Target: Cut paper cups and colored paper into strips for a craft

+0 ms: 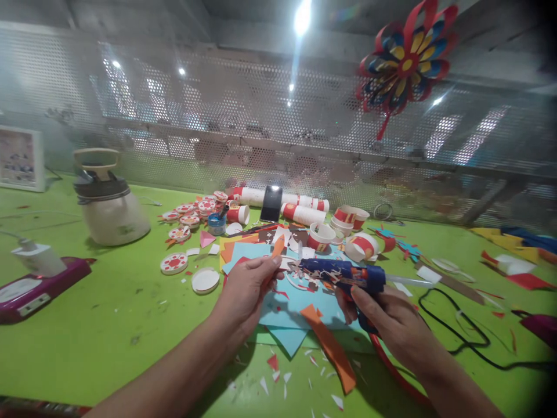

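Observation:
My left hand (253, 283) pinches a small orange paper piece (278, 246) that points upward. My right hand (391, 316) is wrapped round the handle of a blue glue gun (343, 273), a clear glue stick (411, 280) poking out of its back end. The gun's nozzle points left and is close to the fingertips of my left hand; whether it touches the piece I cannot tell. Under both hands lie light blue paper sheets (282, 310) with scraps on them. A curved orange strip (331, 348) lies in front.
Paper cups (322, 237), stacked cups (303, 213) and a phone (271, 203) stand or lie behind. Patterned discs (174, 263) and a white lid (205, 280) are at the left, near a large jug (113, 209) and a purple power strip (43, 290). A black cable (467, 342) loops at the right.

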`<act>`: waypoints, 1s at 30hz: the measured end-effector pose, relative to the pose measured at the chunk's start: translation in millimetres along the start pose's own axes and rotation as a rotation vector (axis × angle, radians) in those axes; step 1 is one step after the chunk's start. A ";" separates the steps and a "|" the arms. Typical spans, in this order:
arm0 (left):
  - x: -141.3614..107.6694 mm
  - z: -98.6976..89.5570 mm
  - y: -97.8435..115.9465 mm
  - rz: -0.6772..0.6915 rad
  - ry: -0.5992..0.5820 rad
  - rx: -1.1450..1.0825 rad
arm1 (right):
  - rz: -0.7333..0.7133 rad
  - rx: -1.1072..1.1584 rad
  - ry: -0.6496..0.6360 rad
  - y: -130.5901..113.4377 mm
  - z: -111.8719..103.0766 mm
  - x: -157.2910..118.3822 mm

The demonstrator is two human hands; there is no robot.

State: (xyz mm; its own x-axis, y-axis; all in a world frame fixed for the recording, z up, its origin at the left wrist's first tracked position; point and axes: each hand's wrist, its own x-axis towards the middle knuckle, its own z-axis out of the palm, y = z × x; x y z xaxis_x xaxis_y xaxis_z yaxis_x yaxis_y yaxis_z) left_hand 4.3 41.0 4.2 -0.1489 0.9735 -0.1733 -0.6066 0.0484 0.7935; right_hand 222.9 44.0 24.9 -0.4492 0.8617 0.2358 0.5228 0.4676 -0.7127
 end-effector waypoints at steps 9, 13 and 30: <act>-2.2 1.5 -0.5 -0.031 -0.024 -0.028 | 0.012 0.029 0.002 4.4 -0.7 -0.6; -1.6 0.9 -0.6 -0.025 -0.023 -0.024 | 0.005 0.020 -0.006 4.9 -1.0 -2.2; 0.1 0.7 0.3 0.011 -0.038 -0.017 | 0.030 0.062 -0.019 7.0 -0.3 -1.3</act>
State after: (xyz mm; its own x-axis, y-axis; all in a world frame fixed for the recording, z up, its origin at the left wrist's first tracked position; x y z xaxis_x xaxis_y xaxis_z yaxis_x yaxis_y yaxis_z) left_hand 4.7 41.3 4.8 -0.1256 0.9819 -0.1420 -0.6181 0.0345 0.7853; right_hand 227.4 46.2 19.8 -0.4478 0.8711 0.2019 0.4907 0.4282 -0.7589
